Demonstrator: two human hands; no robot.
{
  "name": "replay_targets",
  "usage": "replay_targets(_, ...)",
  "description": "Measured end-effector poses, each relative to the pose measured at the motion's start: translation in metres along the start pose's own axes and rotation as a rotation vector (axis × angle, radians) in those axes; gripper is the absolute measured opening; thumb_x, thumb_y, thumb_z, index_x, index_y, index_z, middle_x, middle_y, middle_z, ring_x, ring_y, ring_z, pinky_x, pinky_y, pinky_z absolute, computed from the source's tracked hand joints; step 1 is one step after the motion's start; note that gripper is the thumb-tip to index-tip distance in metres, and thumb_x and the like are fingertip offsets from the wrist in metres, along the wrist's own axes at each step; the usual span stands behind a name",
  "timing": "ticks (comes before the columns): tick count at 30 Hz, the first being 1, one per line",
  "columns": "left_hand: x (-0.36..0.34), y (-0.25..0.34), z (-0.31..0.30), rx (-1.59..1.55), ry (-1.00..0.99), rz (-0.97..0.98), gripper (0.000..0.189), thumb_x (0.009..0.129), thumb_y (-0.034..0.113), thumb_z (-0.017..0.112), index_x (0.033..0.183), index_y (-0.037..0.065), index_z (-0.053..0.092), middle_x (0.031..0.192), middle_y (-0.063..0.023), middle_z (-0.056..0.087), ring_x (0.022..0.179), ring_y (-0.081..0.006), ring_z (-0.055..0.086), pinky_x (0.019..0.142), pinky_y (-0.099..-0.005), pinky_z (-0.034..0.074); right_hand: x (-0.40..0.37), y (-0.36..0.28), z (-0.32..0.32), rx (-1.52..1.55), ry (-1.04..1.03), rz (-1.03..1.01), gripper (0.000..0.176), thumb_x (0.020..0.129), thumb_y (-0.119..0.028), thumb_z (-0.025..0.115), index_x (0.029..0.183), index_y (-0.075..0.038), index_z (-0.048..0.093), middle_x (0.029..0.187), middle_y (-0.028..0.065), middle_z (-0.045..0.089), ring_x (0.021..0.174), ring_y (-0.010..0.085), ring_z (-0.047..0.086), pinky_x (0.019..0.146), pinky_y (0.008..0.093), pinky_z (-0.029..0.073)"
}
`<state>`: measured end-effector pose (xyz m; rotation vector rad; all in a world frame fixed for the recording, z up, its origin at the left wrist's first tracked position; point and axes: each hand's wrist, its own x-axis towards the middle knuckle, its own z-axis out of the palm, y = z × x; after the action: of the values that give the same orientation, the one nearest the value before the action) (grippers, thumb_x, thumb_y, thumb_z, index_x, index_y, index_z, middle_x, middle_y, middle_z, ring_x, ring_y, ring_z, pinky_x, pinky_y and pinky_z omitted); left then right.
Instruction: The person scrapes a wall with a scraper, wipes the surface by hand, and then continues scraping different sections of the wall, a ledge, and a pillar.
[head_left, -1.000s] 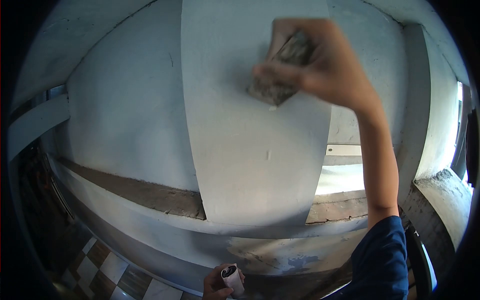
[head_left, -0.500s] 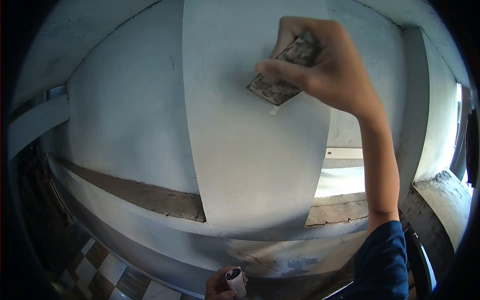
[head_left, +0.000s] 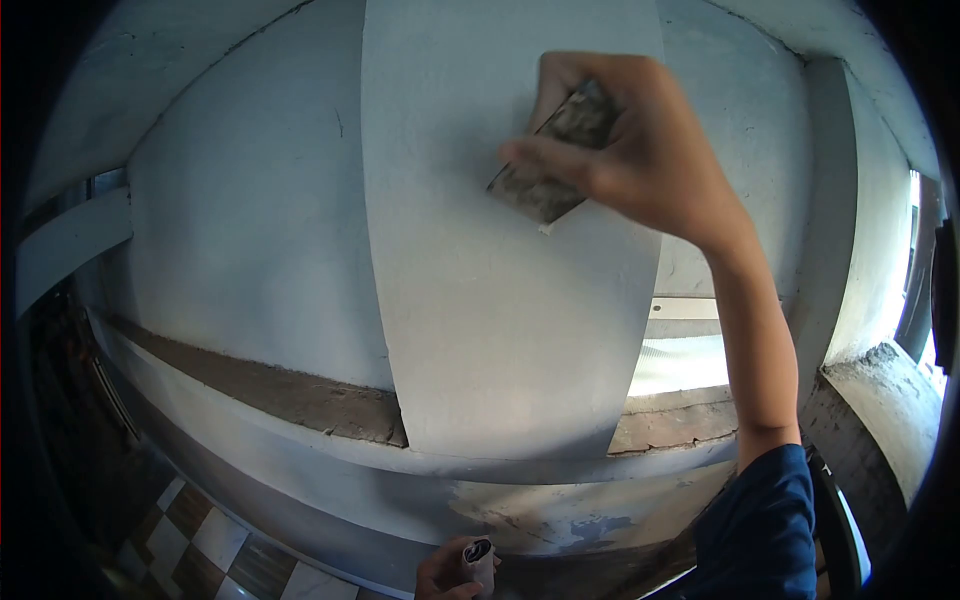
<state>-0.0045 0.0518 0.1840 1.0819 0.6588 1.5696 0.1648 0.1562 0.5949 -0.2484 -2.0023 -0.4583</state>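
Observation:
High in front of the pale wall panel, my right hand is closed around a flat rectangular plate with a stained, mottled grey-brown face. Its thumb lies across the face, and the plate is tilted, with its lower edge close to or touching the panel. A small whitish flake shows just under the plate's lower corner. At the bottom of the view, my left hand is wrapped round a short pale roll with a dark, hollow end. Part of that hand is out of frame.
A dusty ledge runs left of the panel, and another ledge with a bright opening lies to its right. Below, the wall has peeling paint. Checkered floor tiles show at lower left. A concrete pillar stands on the right.
My right hand has moved slightly down and left across the panel with the plate. My left hand and the roll have shifted a little to the right.

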Motion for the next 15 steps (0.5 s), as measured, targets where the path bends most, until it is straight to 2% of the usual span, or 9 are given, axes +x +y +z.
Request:
replay_targets(2,0.000,-0.004,-0.004,-0.006,0.000,0.032,0.053,0.068,0.010,0.067,0.117,0.002,0.049,0.098,-0.0102,0.060,0.086,-0.0177,0.060,0.073,-0.0292,0.050,0.001,0.001,0.004,-0.128,-0.028,-0.117,0.018,0.064,-0.008,0.072,0.063,-0.002,0.055,0.054,0.0131,0.057,0.049,0.0240,0.056,0.049,0.0310,0.044)
replay_targets(6,0.000,-0.012,-0.006,-0.052,0.021,0.052,0.052,0.068,0.010,0.067,0.116,0.001,0.050,0.096,-0.0097,0.060,0.086,-0.0179,0.060,0.073,-0.0295,0.050,0.005,-0.003,-0.002,-0.022,-0.012,-0.061,0.017,0.064,-0.007,0.072,0.063,-0.001,0.055,0.055,0.0134,0.057,0.050,0.0243,0.057,0.050,0.0311,0.045)
replay_targets(7,-0.001,-0.011,-0.006,-0.051,0.020,0.052,0.052,0.068,0.010,0.067,0.116,0.001,0.050,0.096,-0.0097,0.060,0.086,-0.0179,0.060,0.073,-0.0295,0.050,0.006,-0.004,0.001,-0.087,-0.077,-0.091,0.017,0.064,-0.007,0.072,0.064,-0.001,0.056,0.056,0.0131,0.058,0.050,0.0240,0.058,0.050,0.0311,0.045)
replay_targets(8,-0.001,-0.009,-0.007,-0.024,0.003,0.048,0.051,0.068,0.009,0.066,0.116,0.001,0.050,0.095,-0.0091,0.060,0.081,-0.0168,0.060,0.069,-0.0283,0.050,0.007,-0.005,0.001,-0.154,-0.141,-0.125,0.017,0.064,-0.008,0.072,0.064,-0.001,0.056,0.056,0.0129,0.059,0.051,0.0237,0.059,0.050,0.0311,0.045)
replay_targets(10,0.000,-0.004,-0.004,0.001,-0.016,0.047,0.050,0.069,0.009,0.066,0.116,0.002,0.050,0.093,-0.0084,0.060,0.077,-0.0156,0.060,0.064,-0.0272,0.050,0.009,-0.012,-0.003,-0.096,-0.111,-0.087,0.017,0.063,-0.008,0.072,0.064,-0.001,0.056,0.057,0.0127,0.059,0.052,0.0246,0.059,0.051,0.0314,0.045)
replay_targets(12,0.003,0.001,0.001,-0.017,-0.024,0.033,0.048,0.071,0.006,0.064,0.116,0.001,0.050,0.087,-0.0064,0.058,0.064,-0.0126,0.056,0.053,-0.0250,0.046,0.008,-0.013,0.001,-0.035,-0.083,-0.049,0.017,0.063,-0.008,0.072,0.064,-0.001,0.056,0.057,0.0126,0.059,0.053,0.0255,0.059,0.052,0.0316,0.046)
replay_targets(13,0.003,0.000,0.000,-0.016,-0.024,0.034,0.048,0.071,0.006,0.064,0.116,0.001,0.050,0.087,-0.0064,0.058,0.064,-0.0126,0.056,0.053,-0.0250,0.046,0.005,-0.008,0.010,-0.094,-0.139,-0.094,0.017,0.063,-0.008,0.072,0.064,-0.001,0.056,0.056,0.0126,0.059,0.053,0.0253,0.059,0.052,0.0313,0.046)
replay_targets(15,0.007,-0.004,-0.005,0.073,-0.088,0.161,0.047,0.072,0.005,0.063,0.118,0.001,0.049,0.080,-0.0046,0.056,0.055,-0.0101,0.051,0.046,-0.0236,0.041,0.007,-0.009,0.010,-0.159,-0.185,-0.147,0.017,0.063,-0.008,0.072,0.064,-0.002,0.056,0.056,0.0126,0.059,0.053,0.0251,0.059,0.052,0.0310,0.046)
